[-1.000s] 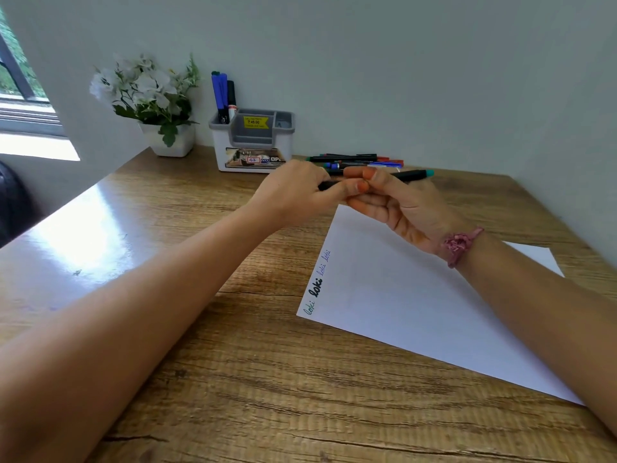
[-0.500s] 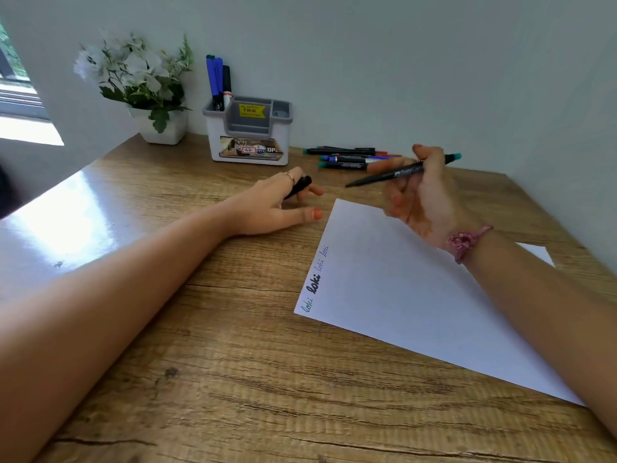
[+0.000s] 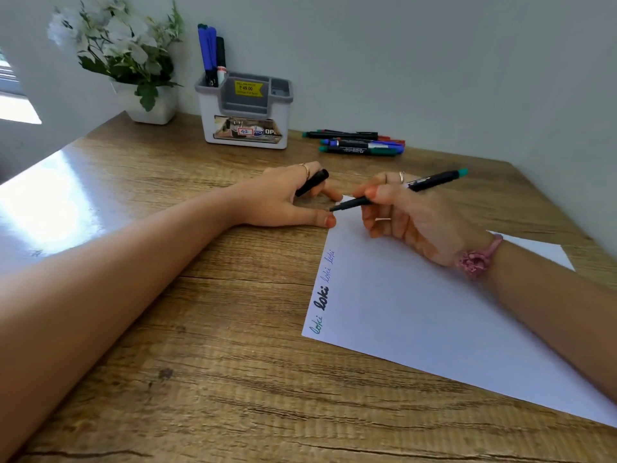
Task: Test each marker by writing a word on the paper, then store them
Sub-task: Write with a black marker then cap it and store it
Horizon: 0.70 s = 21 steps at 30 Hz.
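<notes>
**Head view: uncapped marker over the paper's far corner**

I read the right hand (image 3: 410,215) as a closed grip: thumb and fingers pinch a black marker (image 3: 400,190) with a teal end, tip pointing left and hovering just above the far corner of the paper (image 3: 434,312). I cannot tell whether the tip touches the sheet.

The left hand (image 3: 287,198) rests on the desk (image 3: 207,362) just beside that corner, thumb extended flat, with the black cap (image 3: 312,182) pinched between its fingers.

Along the paper's left edge I see four handwritten words (image 3: 324,292) (one in bold black, the others thin).

At the back of the desk, a white-and-grey organiser (image 3: 245,111) holds upright blue and black markers (image 3: 212,58) in its left compartment. To its right a cluster of loose markers (image 3: 359,143) lies flat. A potted plant (image 3: 127,61) with white flowers stands at the left.
</notes>
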Available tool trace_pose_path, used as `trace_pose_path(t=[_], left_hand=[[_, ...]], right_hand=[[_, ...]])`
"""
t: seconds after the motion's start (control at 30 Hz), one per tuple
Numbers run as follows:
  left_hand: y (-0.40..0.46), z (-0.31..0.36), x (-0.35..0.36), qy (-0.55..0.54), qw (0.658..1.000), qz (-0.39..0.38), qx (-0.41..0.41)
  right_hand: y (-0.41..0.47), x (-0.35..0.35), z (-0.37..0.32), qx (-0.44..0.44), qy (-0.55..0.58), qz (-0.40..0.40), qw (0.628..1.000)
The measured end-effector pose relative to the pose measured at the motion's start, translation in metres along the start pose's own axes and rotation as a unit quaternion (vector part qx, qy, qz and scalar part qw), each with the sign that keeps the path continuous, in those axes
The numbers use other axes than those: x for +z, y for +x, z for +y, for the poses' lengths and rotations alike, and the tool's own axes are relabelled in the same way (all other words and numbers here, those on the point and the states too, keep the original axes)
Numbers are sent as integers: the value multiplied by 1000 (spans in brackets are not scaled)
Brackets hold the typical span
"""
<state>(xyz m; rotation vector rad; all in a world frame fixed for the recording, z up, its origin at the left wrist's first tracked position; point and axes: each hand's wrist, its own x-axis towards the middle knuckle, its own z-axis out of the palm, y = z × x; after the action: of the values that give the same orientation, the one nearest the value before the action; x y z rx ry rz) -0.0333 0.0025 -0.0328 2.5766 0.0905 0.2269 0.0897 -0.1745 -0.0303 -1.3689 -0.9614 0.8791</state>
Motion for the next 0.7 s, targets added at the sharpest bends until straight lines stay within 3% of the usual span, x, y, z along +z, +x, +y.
trace_pose_path(t=[0.07, 0.27, 0.7], left_hand=[[1, 5, -1, 3, 1000, -1, -8], [3, 3, 1, 4, 1000, 20, -16], [5, 2, -1, -73, 997, -11, -30]], right_hand=[[4, -4, -8, -24, -72, -13, 997], [17, -9, -27, -2, -158, -182, 970], [21, 3, 3, -90, -192, -109, 971]])
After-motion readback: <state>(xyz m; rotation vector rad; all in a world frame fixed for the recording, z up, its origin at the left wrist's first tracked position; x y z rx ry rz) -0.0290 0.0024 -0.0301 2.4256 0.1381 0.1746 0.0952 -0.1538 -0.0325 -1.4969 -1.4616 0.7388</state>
